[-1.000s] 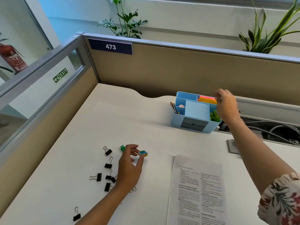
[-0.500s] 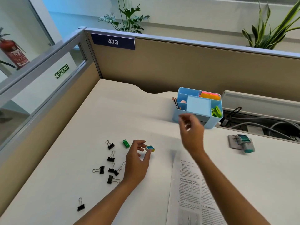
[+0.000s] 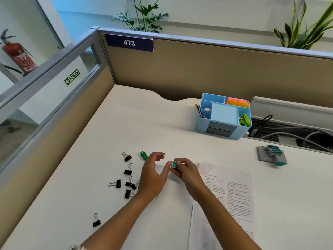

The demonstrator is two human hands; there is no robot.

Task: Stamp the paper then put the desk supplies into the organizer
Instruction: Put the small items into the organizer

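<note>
My right hand [image 3: 187, 172] pinches a small blue and yellow box [image 3: 174, 164] just above the desk, left of the printed paper [image 3: 227, 199]. My left hand [image 3: 153, 175] hovers beside it with fingers loosely spread, holding nothing. A small green box [image 3: 144, 155] lies just left of my left hand. Several black binder clips [image 3: 128, 171] are scattered on the desk to the left. The light blue organizer [image 3: 212, 131] stands at the back, with sticky notes, pencils and green clips inside. The teal stamp [image 3: 274, 154] rests on its grey pad at the right.
Beige partition walls [image 3: 198, 73] close the desk at the back and left. A cable trough [image 3: 297, 134] with wires runs behind the stamp at the right. One binder clip [image 3: 96, 221] lies apart near the front left edge.
My right hand came down from the organizer and took the blue and yellow box from my left hand, which let go and opened.
</note>
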